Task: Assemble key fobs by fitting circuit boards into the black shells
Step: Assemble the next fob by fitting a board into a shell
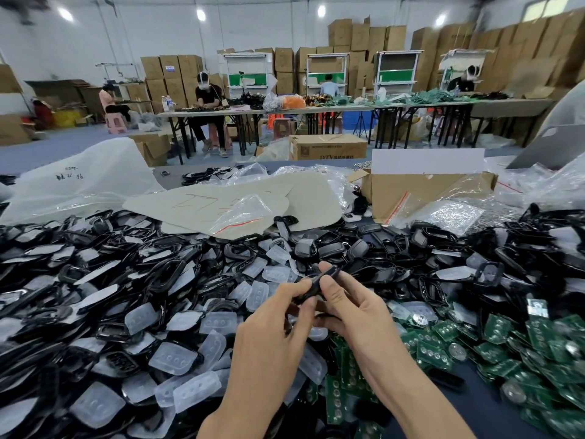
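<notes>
Holding a black shell (316, 282) at centre frame, the left hand (269, 337) and right hand (354, 315) both pinch it with curled fingers above a heap of parts (158, 296).

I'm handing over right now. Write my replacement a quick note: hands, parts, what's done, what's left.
Hands: left hand and right hand both pinch one black shell above the pile.
Parts: loose shells and clear button pads are heaped left and centre. Green circuit boards are heaped on the right.
Done: cannot tell whether the held shell has its board.
Left: check it, then work through the heaps.
</notes>
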Available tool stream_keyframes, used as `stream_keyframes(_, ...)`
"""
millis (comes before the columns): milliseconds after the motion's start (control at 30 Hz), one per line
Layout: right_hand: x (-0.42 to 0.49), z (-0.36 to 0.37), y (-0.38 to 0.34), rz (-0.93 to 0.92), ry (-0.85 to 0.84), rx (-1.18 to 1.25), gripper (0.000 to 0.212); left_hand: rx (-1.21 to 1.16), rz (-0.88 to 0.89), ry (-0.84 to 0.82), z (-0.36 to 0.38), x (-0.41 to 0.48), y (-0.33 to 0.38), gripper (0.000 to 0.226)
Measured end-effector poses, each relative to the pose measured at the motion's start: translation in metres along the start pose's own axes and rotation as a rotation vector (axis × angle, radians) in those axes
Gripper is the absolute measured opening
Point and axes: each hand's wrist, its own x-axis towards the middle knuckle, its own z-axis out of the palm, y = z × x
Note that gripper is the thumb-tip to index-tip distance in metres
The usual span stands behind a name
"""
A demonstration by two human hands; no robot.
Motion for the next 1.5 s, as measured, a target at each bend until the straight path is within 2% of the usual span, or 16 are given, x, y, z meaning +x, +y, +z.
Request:
stream_keyframes(167,0.002,0.002,0.002,0.006,0.041,0.018,0.02,-0.031,-0.011,-0.022,0.001,0.0,-0.002,0.022)
stream_keyframes(300,0.003,0.0,0.002,0.04,0.051,0.094,0.031,-0.078,-0.014,-0.013,0.0,0.001,0.0,0.025)
stream_keyframes(467,0.001,-0.003,-0.002,0.064,0.0,0.122,0.029,-0.258,-0.047,-0.012,0.0,0.002,-0.003,0.026)
stream_keyframes(667,0.0,-0.004,-0.007,0.08,-0.046,0.158,0.039,-0.291,-0.054,-0.028,-0.003,0.002,-0.001,0.028)
stream_keyframes(900,0.001,-0.003,0.002,0.028,-0.041,0.086,0.028,-0.323,-0.109,-0.055,-0.007,0.003,-0.001,0.022)
stream_keyframes(967,0.0,-0.001,0.003,-0.019,-0.008,0.014,0.027,-0.31,-0.119,-0.064,-0.007,0.003,-0.001,0.02)
stream_keyframes(1067,-0.003,-0.001,0.004,-0.152,0.073,-0.239,0.019,-0.191,-0.062,-0.034,-0.005,0.005,0.0,0.019)
stream_keyframes(1167,-0.005,0.0,0.006,-0.24,0.138,-0.456,0.019,-0.094,-0.029,0.024,-0.002,0.006,0.005,0.022)
stream_keyframes(1233,-0.006,0.002,0.008,-0.265,0.179,-0.594,0.027,-0.11,-0.028,0.052,-0.001,0.006,0.007,0.023)
stream_keyframes(1367,-0.009,0.003,0.011,-0.33,0.223,-0.832,0.066,-0.165,-0.025,0.068,-0.001,0.007,0.011,0.021)
stream_keyframes(1500,-0.013,0.003,0.015,-0.429,0.225,-0.929,0.073,-0.314,-0.111,0.028,-0.002,0.008,0.016,0.018)
